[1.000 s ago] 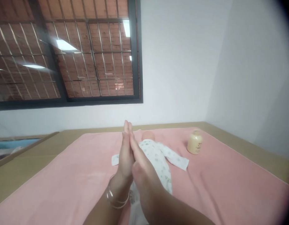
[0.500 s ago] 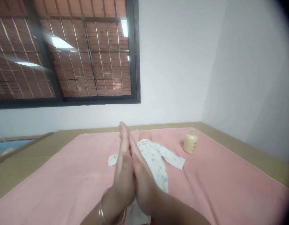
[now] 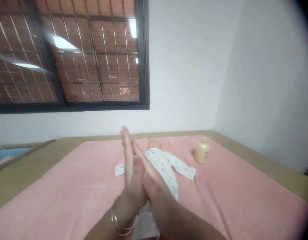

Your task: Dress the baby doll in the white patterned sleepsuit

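White wall (image 3: 184,66): fills the view from 12 to 3 o'clock.
Pink cloth (image 3: 69,180): spread over the lower half, from 8 round to 4 o'clock, softly creased at 5.
Barred window (image 3: 101,60): dark-framed, at 10 to 11 o'clock, with brickwork beyond and lights reflected in the glass.
Tan tabletop (image 3: 39,156): shows as a border beyond the cloth.
Left hand (image 3: 135,175) and right hand (image 3: 156,186): at 7 and 6 o'clock, raised palm to palm, fingers straight, left fingertips higher; nothing is seen gripped. The step looks like pressing the palms together; touching anything else would probably call for parting them first.
Baby figure (image 3: 164,166): apparently a doll, lying on the cloth at 6 o'clock, behind the hands, head towards the wall. Its white garment has small grey-green prints; the sleeves spread wide. Its lower part is mostly hidden.
Cream bottle (image 3: 202,152): upright at 4 o'clock, glossy, its lettering unreadable.
Bracelets (image 3: 122,230): thin, silvery, on the left wrist at 7 o'clock.
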The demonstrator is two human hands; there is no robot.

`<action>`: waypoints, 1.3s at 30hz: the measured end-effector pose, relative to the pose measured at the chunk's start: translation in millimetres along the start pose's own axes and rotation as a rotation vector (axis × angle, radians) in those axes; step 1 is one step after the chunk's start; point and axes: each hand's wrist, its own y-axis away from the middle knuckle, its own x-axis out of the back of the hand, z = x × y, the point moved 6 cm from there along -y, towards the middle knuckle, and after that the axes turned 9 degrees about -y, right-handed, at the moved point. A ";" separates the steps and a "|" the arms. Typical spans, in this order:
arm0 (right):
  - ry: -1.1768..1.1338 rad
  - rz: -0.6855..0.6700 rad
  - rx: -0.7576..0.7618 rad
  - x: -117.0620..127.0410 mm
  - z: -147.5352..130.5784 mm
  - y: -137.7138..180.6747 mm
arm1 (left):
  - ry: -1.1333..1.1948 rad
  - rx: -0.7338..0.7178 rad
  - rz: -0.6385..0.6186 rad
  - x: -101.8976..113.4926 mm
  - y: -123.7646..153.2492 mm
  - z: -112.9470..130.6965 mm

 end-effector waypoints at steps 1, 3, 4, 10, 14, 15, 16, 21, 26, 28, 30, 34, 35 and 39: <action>0.010 0.026 -0.001 4.9 0.3 -1.0 | -0.014 -0.003 -0.028 -5.9 3.5 1.9; -0.006 0.069 -0.019 15.1 1.9 -2.2 | -0.043 -0.016 -0.083 -17.2 10.9 5.1; -0.014 0.083 -0.012 19.7 1.5 -2.8 | -0.047 -0.020 -0.104 -22.0 14.7 6.3; -0.060 0.125 0.092 31.8 -8.6 -12.3 | -0.144 -0.167 -0.205 -40.7 30.6 14.1; -0.111 0.225 0.146 38.1 -2.4 -20.4 | -0.174 -0.249 -0.276 -44.3 23.0 11.2; -0.115 0.252 0.159 40.4 0.9 -21.8 | -0.139 -0.238 -0.304 -44.4 19.0 8.7; -0.116 0.271 0.171 42.3 4.5 -22.9 | -0.111 -0.226 -0.333 -44.5 15.0 6.2; -0.098 0.257 0.153 36.8 24.3 -25.4 | -0.078 -0.142 -0.300 -33.6 -5.7 -7.6; 0.007 0.179 0.112 9.9 32.2 -20.0 | -0.002 -0.046 -0.074 -5.7 -32.7 -26.6; 0.073 0.110 0.075 -0.9 32.3 -18.6 | 0.045 -0.008 0.007 5.3 -44.6 -36.8; 0.124 0.037 0.058 -6.7 32.5 -18.8 | 0.123 0.042 0.076 14.2 -56.2 -48.3; 0.160 0.006 0.062 9.7 37.9 -26.9 | 0.352 0.188 0.118 18.1 -78.7 -76.1; 0.145 0.025 0.063 20.1 39.3 -31.0 | 0.405 0.241 0.081 14.2 -83.9 -85.7; 0.108 0.132 0.094 78.5 44.1 -54.9 | 0.415 0.460 -0.136 -13.0 -93.8 -142.1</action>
